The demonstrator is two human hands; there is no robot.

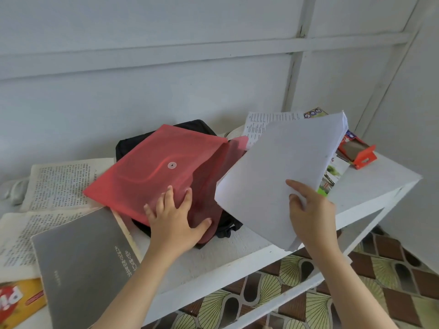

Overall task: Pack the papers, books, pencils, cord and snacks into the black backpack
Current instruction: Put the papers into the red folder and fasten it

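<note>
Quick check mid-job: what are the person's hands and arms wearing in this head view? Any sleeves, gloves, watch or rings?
Nothing is worn that shows. The left hand and right hand are bare, with no gloves and no rings visible. The left forearm and right forearm are uncovered down to the frame edge: no sleeve, watch, bracelet or marking appears.

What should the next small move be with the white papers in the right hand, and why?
Probably slide the white papers into the red folder: its flap is open toward them, the left hand steadies the folder on the black backpack, and the right hand grips the papers right beside that opening.
</note>
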